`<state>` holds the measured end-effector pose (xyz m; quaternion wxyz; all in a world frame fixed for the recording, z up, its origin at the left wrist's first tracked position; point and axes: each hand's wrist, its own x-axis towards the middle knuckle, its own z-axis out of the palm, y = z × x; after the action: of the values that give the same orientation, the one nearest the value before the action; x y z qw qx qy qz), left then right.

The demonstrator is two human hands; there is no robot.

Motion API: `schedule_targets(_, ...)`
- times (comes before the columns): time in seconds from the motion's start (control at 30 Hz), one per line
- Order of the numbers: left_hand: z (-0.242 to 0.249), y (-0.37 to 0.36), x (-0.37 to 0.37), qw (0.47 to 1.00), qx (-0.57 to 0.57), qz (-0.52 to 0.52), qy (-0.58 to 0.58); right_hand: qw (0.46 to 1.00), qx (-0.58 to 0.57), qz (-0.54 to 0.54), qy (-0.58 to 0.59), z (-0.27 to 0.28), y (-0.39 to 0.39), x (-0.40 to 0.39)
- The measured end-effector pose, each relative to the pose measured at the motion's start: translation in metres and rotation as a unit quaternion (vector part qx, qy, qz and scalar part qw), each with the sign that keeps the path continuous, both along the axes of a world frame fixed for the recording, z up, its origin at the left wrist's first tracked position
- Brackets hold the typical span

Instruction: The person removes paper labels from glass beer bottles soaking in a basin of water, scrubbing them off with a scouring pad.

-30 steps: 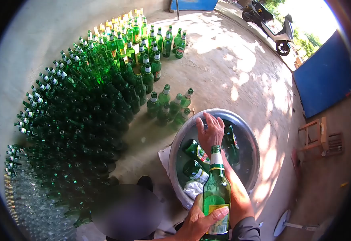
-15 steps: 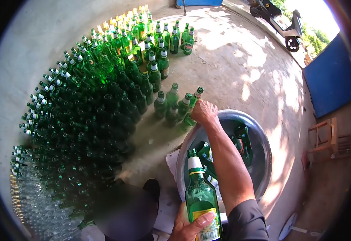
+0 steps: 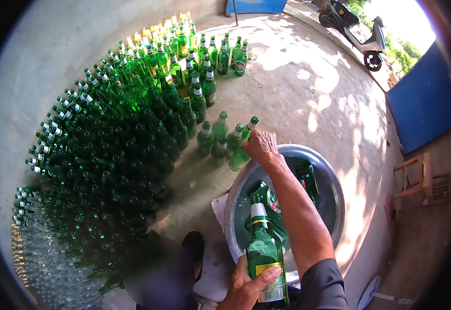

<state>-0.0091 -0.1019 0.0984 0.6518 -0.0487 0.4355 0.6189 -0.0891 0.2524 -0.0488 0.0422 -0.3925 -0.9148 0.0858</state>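
My left hand [image 3: 247,288] grips an upright green glass bottle [image 3: 265,253] with a yellow label and a white neck band, at the near edge of a round metal basin [image 3: 335,182]. My right arm reaches across the basin. My right hand [image 3: 260,146] is closed over the top of a green bottle [image 3: 237,157] that stands on the concrete floor just beyond the rim, in a small group of standing bottles [image 3: 216,135]. Water and a few more green bottles [image 3: 308,182] lie in the basin.
A dense field of green bottles [image 3: 122,144] fills the floor to the left and back. A white cloth [image 3: 219,207] lies by the basin. A scooter [image 3: 361,31], a blue panel [image 3: 422,98] and a wooden stool [image 3: 415,178] stand to the right.
My right hand left the basin and went out to the standing bottles beyond the rim, where it has stayed. The bottle in my left hand tilted left, then came back upright.
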Motion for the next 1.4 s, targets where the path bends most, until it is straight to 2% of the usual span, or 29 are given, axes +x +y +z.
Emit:
schedule_targets(0.03,0.003,0.001,-0.001,1.0,-0.023,-0.02,0.002,1.0,0.001,0.0,-0.001,0.005,-0.001,0.002)
schedule_targets(0.17,-0.01,0.001,0.01,1.0,0.001,0.0,0.015,0.998,0.016,0.031,0.043,0.032,-0.007,0.009)
schedule_targets(0.23,-0.005,0.009,0.007,0.998,0.049,0.008,-0.037,0.998,0.024,0.036,0.055,0.047,-0.01,0.013)
schedule_targets(0.27,-0.026,-0.001,0.019,0.999,0.028,0.011,0.015,0.997,0.029,0.036,0.065,0.055,-0.01,0.014)
schedule_targets(0.37,-0.023,0.003,0.023,0.998,0.054,0.022,0.002,0.996,0.043,0.026,0.078,0.086,-0.017,0.025)
schedule_targets(0.5,-0.011,0.011,0.017,0.998,0.054,-0.011,0.016,0.99,0.038,-0.029,0.135,0.128,-0.023,0.046)
schedule_targets(0.6,-0.006,0.012,0.016,0.998,0.058,-0.026,0.01,0.967,0.008,-0.099,0.233,0.157,-0.022,0.06)
schedule_targets(0.7,-0.015,0.012,0.02,0.997,0.062,-0.029,0.036,0.954,-0.003,-0.134,0.268,0.177,-0.024,0.081)
schedule_targets(0.77,-0.012,0.014,0.019,0.997,0.079,-0.02,0.003,0.954,0.012,-0.136,0.268,0.19,-0.029,0.098)
schedule_targets(0.83,-0.007,0.014,0.017,0.997,0.067,-0.031,-0.024,0.94,-0.034,-0.184,0.285,0.201,-0.038,0.117)
schedule_targets(0.9,-0.006,0.015,0.019,0.998,0.053,-0.014,-0.023,0.938,0.003,-0.184,0.294,0.192,-0.032,0.146)
schedule_targets(0.97,-0.012,0.016,0.02,0.998,0.057,-0.011,-0.027,0.913,-0.035,-0.207,0.35,0.19,-0.033,0.179)
schedule_targets(1.03,-0.013,0.017,0.019,0.997,0.069,-0.009,-0.03,0.899,-0.028,-0.143,0.413,0.166,-0.03,0.222)
schedule_targets(1.07,-0.015,0.017,0.018,0.997,0.073,-0.011,-0.035,0.848,-0.126,-0.227,0.462,0.169,-0.037,0.235)
schedule_targets(1.1,-0.014,0.016,0.018,0.997,0.072,-0.014,-0.037,0.848,-0.125,-0.229,0.461,0.164,-0.043,0.25)
schedule_targets(1.17,-0.012,0.017,0.018,0.997,0.066,-0.004,-0.025,0.754,-0.191,-0.291,0.556,0.143,-0.052,0.279)
schedule_targets(1.2,-0.011,0.017,0.018,0.998,0.063,-0.009,-0.022,0.754,-0.19,-0.293,0.557,0.134,-0.057,0.291)
schedule_targets(1.27,-0.013,0.016,0.017,0.998,0.063,-0.022,-0.019,0.676,-0.199,-0.333,0.626,0.116,-0.069,0.312)
schedule_targets(1.4,-0.015,0.016,0.019,0.997,0.066,-0.028,-0.037,0.645,-0.174,-0.349,0.657,0.084,-0.089,0.345)
